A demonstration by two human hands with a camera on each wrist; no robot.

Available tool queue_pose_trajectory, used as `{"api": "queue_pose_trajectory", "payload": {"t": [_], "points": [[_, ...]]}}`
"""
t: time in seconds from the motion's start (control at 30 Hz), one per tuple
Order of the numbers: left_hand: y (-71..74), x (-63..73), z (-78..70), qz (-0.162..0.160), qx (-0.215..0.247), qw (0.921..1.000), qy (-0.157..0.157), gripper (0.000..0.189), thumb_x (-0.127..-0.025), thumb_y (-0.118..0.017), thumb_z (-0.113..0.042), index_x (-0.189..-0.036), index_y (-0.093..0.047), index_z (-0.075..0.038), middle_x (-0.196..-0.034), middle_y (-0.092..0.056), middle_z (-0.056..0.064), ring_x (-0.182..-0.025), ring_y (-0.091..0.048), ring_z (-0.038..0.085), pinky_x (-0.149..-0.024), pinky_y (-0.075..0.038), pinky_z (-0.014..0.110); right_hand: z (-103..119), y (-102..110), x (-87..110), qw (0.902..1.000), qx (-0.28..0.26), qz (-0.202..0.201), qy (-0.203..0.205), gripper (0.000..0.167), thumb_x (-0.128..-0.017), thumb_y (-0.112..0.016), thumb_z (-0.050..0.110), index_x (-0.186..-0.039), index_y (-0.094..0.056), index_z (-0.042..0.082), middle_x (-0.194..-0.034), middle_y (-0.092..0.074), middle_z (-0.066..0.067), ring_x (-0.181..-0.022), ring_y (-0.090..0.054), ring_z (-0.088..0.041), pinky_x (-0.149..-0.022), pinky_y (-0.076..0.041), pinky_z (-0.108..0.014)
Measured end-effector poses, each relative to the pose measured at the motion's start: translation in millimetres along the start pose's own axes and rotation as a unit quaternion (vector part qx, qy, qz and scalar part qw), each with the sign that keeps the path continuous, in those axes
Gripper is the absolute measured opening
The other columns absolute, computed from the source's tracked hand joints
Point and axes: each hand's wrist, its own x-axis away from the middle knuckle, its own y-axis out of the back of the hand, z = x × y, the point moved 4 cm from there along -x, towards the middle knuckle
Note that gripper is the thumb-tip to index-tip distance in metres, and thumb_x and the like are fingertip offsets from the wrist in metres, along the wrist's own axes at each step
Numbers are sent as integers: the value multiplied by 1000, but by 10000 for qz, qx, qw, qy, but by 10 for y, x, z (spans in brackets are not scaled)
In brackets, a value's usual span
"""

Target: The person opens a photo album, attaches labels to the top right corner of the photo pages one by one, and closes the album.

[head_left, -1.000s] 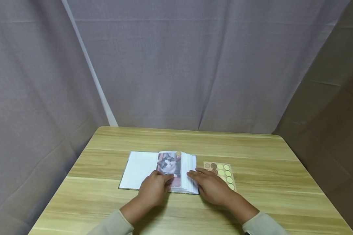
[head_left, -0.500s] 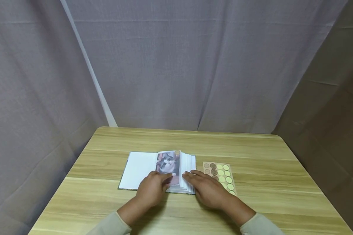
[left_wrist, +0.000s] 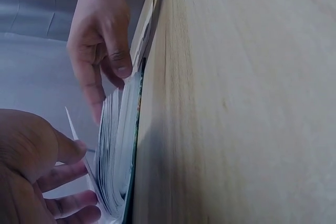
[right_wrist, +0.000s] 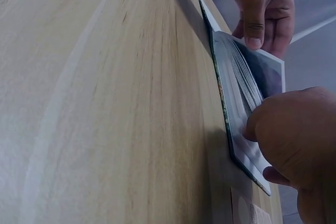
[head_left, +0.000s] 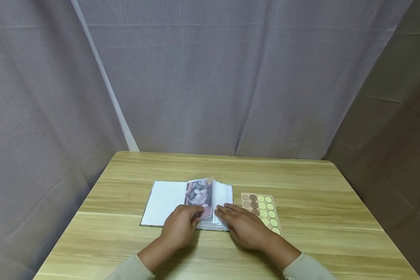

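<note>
An open photo album (head_left: 168,200) lies on the table, its white inside cover to the left. On the facing side, a page with a cat photo (head_left: 199,193) stands raised along its right edge, with a small round sticker (head_left: 209,180) at the top. My left hand (head_left: 180,225) pinches this page near its lower edge, thumb on the photo side. My right hand (head_left: 246,227) rests its fairly straight fingers at the right side of the page stack (head_left: 221,198). In the left wrist view the lifted page (left_wrist: 79,142) stands apart from the other pages (left_wrist: 113,140).
A tan sticker sheet (head_left: 262,208) with brown and yellow rounds lies right of the album, partly under my right hand. The wood-grain table (head_left: 318,217) reaches back to a grey curtain (head_left: 182,85).
The cat photo page has risen, its right edge tilting up and leftward. My right hand has slid slightly left along the page stack, uncovering more of the sticker sheet.
</note>
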Motion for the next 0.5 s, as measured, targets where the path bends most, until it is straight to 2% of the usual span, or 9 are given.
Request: {"api": "queue_pose_trajectory", "payload": {"t": [0.27, 0.5], "points": [[32, 23, 9, -18, 154, 9999, 28, 32, -87, -80, -9, -119, -76, -16, -110, -75, 6, -103, -68, 28, -84, -57, 49, 25, -63, -17, 9997, 78, 216, -51, 47, -101, -58, 17, -148, -56, 12, -151, -53, -6, -140, -47, -31, -112, -40, -48], [95, 76, 31, -311, 36, 9994, 121, 38, -86, -80, -9, -123, -74, -16, -113, -75, 8, -102, -68, 28, -82, -57, 48, 41, -68, -36, 9995, 80, 287, -48, 49, -99, -59, 15, -147, -56, 12, -151, -54, -4, -140, -48, -30, -112, -40, -47]]}}
